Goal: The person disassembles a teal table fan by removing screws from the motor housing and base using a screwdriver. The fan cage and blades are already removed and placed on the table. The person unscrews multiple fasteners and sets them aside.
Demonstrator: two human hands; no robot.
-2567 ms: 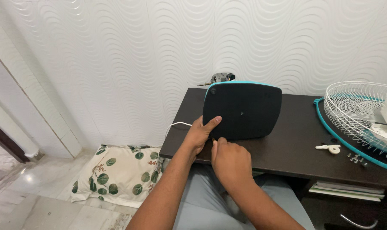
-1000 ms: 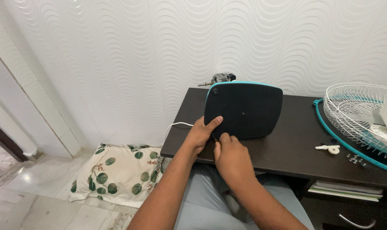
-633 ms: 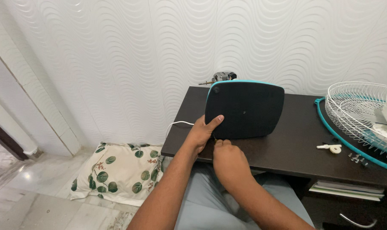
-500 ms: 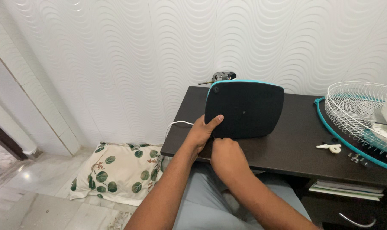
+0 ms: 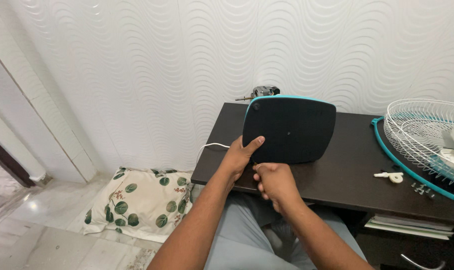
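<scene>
A leaf-print pillow [image 5: 137,206] lay on the floor. On the dark table [image 5: 347,175], the left hand [image 5: 239,157] still braced the upright black fan base [image 5: 288,130], thumb pressed flat against it. The right hand [image 5: 274,182] had drawn back slightly from the base's lower edge, fingers curled shut around something too small to make out. A wire fan guard [image 5: 427,132] sat far right.

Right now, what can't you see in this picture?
Head view only:
- What the right hand pinches at the black base: too small, fingers cover it.
- The motor: mostly behind the base.
- The wire guard: cut off by the right edge.
- The small parts: too tiny to tell.
</scene>
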